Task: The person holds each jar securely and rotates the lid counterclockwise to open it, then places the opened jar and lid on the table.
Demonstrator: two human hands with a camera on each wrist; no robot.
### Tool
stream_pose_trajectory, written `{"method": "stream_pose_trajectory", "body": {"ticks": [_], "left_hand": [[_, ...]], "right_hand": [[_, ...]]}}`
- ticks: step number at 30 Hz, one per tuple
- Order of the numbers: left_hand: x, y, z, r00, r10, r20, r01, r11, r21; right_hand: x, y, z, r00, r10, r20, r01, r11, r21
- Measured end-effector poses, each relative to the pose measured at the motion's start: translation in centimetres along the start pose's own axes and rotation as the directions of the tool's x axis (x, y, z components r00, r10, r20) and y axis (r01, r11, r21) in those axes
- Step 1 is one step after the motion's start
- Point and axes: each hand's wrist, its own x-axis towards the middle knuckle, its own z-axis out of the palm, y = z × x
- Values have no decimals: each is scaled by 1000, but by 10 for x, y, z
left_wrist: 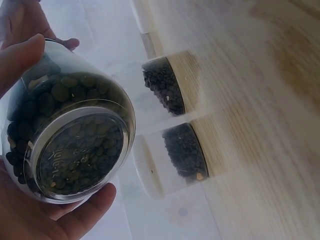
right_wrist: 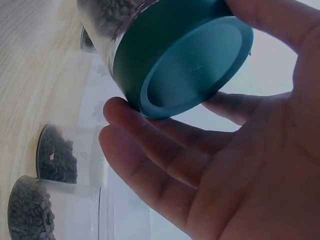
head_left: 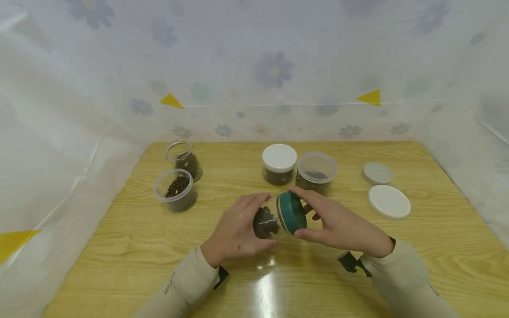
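Observation:
My left hand (head_left: 236,229) grips the body of a glass jar (head_left: 265,223) that lies tilted on its side above the table, its base towards the left. Dark brown pellets (left_wrist: 75,92) fill part of it, seen through the glass in the left wrist view. At the other end sits a green lid (head_left: 293,213). My right hand (head_left: 343,221) holds this lid by its rim, thumb on the near side and fingers on the far side. In the right wrist view the lid's flat top (right_wrist: 195,67) faces the palm, with a gap between them.
Behind the hands stand a white-lidded jar (head_left: 279,159) and an open clear jar (head_left: 317,167), both with dark contents. Left on the table (head_left: 131,247) are an open glass jar (head_left: 190,167) and an open plastic tub (head_left: 184,202) of pellets. Two loose lids, grey (head_left: 377,173) and white (head_left: 389,202), lie right.

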Motion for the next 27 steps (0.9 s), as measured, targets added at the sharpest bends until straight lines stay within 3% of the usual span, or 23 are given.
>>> {"method": "stream_pose_trajectory", "body": {"ticks": [6,12,15,20,27], "left_hand": [[1,1,1,1000,0,-8,0,1000,-8],[2,2,1,1000,-11,-10,11,1000,-11],[2,2,1,1000,-11,-13,11,1000,-3],[3,2,2,1000,-15,-8,15,1000,3],[3,1,3,1000,7,-19,-7,1000,25]], "right_hand": [[-2,1,0,1000,17,15,-17,1000,-2],[-5,1,-4,992,123,-15,-122,991,51],[-4,1,-7,983,179,-43,-176,982,65],[-3,-1,-9,957,288,-22,-285,953,105],[4,-6,-9,935,356,10,-354,927,123]]}}
